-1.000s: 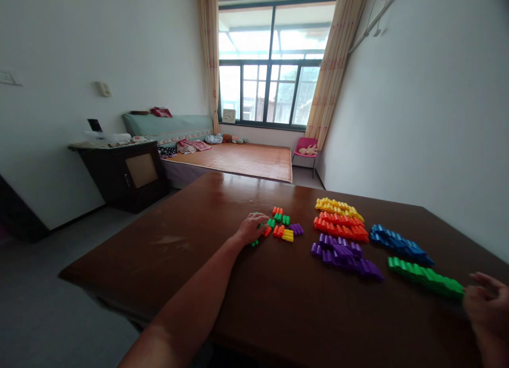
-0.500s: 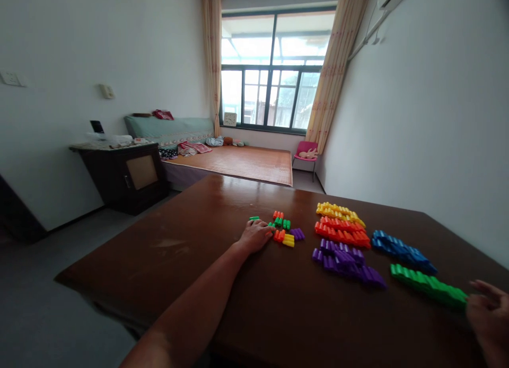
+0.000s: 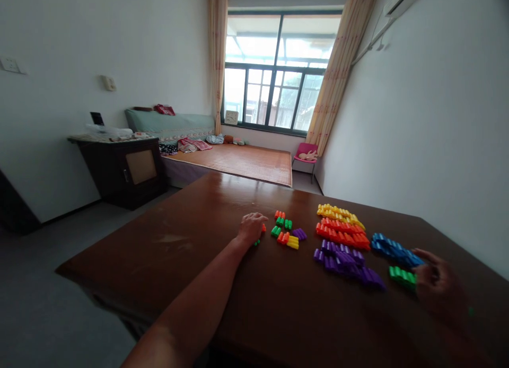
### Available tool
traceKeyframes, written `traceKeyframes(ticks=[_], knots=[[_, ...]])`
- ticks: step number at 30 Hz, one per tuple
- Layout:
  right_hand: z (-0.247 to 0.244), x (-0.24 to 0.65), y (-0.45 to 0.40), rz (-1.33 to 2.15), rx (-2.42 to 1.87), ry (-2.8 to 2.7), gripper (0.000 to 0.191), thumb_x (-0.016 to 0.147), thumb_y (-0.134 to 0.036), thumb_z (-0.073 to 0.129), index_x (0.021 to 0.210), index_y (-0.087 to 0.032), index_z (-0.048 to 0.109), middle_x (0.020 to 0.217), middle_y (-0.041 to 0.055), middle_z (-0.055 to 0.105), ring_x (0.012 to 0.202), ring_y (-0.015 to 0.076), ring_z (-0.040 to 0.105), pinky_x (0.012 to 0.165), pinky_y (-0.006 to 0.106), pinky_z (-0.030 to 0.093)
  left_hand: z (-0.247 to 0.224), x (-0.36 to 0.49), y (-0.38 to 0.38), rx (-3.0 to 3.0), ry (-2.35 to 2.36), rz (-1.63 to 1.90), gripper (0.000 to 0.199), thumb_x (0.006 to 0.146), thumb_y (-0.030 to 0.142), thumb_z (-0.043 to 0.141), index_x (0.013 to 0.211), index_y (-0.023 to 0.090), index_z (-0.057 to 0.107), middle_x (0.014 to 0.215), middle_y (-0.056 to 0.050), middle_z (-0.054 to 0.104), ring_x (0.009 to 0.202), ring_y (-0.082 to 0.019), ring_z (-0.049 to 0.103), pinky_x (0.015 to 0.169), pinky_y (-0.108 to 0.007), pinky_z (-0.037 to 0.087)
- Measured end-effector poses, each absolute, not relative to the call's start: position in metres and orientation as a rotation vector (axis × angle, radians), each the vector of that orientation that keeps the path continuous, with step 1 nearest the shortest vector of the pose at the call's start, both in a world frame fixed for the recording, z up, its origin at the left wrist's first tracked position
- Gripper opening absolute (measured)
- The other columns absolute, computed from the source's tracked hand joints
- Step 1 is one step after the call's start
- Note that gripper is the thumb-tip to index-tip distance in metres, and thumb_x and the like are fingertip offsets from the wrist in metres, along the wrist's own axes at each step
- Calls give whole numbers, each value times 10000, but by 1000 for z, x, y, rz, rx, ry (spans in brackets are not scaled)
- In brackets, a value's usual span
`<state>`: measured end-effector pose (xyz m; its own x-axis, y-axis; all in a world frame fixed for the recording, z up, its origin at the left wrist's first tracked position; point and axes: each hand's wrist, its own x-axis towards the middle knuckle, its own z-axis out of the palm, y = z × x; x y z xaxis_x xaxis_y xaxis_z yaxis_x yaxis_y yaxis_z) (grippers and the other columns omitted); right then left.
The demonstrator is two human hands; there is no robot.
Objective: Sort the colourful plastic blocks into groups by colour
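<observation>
My left hand rests on the brown table with its fingers curled down. Small orange and green bits peek out beside and below it; the hand hides whatever its fingers hold. Just right of it lies a loose group of short ribbed plastic pieces: orange, green, yellow and purple. My right hand, slightly blurred, has its fingers apart at the near end of the blue pieces. It covers part of the green row.
Rows of yellow, orange-red and purple pieces lie between my hands. Beyond the table are a bed, a pink chair and a dark cabinet. A wall runs along the right.
My right hand has moved left from the near end of the green row to the blue pieces. My left hand has drawn slightly left, uncovering a green piece in the loose group.
</observation>
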<state>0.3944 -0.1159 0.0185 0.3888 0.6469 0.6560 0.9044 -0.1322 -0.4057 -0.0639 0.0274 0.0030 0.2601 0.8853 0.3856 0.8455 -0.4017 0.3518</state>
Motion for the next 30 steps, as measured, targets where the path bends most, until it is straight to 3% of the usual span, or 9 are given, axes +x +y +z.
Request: traceKeyframes(ticks=[3, 6, 10, 12, 18, 23, 26, 30], knots=[[37, 301, -105, -88, -1644, -1723, 397, 841, -394, 450, 1156, -214, 611, 918, 103, 695, 688, 220, 662, 630, 339, 518, 1, -73, 36, 2267, 1784, 893, 331, 884, 161, 469, 1121, 259, 678, 1200, -41, 649, 1123, -226, 553, 973, -363, 439], [35, 217, -92, 45, -1459, -2087, 338, 884, -311, 410, 1133, -238, 627, 1082, 78, 680, 783, 186, 664, 713, 306, 517, -4, -79, 41, 2161, 1819, 883, 294, 894, 219, 485, 1114, 251, 678, 1203, -43, 649, 1115, -228, 560, 956, -353, 457], [13, 158, -67, 13, -1527, -2333, 252, 898, -314, 456, 1016, -237, 665, 1051, 92, 681, 903, 244, 635, 742, 345, 501, -8, -81, 46, 2166, 1766, 910, 276, 895, 201, 477, 1058, 217, 699, 1137, -63, 679, 1080, -215, 594, 988, -356, 448], [1, 150, -53, 1, -1499, -2347, 219, 891, -312, 489, 987, -230, 668, 1057, 99, 676, 995, 264, 601, 816, 374, 489, -9, -81, 48, 2150, 1706, 938, 283, 891, 173, 467, 1046, 205, 701, 1093, -74, 693, 1044, -207, 622, 968, -354, 469], [-19, 162, -33, -18, -1353, -2177, 332, 929, -229, 372, 1151, -221, 619, 1207, 92, 625, 1142, 246, 529, 964, 402, 441, -12, -79, 55, 2063, 1693, 1014, 299, 873, 126, 472, 1042, 210, 704, 1065, -50, 704, 997, -176, 648, 922, -291, 496], [-33, 163, -18, -201, -1423, -1951, 403, 943, -363, 400, 1225, -142, 585, 1261, 177, 582, 1235, 321, 457, 1039, 518, 358, -11, -77, 51, 2121, 1714, 969, 281, 879, 151, 485, 1019, 213, 720, 1055, -53, 700, 999, -187, 638, 929, -300, 484], [-44, 156, -9, -196, -1512, -1884, 436, 930, -430, 441, 1240, -154, 577, 1257, 182, 588, 1267, 361, 422, 1030, 582, 329, -9, -76, 48, 2162, 1736, 931, 289, 879, 152, 479, 1026, 212, 720, 1061, -54, 697, 999, -189, 634, 919, -295, 482], [-47, 150, -7, -53, -1530, -1991, 483, 934, -447, 434, 1298, -147, 539, 1338, 176, 544, 1311, 341, 397, 1073, 550, 312, -8, -76, 48, 2164, 1727, 939, 286, 894, 174, 466, 1032, 208, 715, 1045, -55, 700, 960, -188, 641, 879, -293, 492]])
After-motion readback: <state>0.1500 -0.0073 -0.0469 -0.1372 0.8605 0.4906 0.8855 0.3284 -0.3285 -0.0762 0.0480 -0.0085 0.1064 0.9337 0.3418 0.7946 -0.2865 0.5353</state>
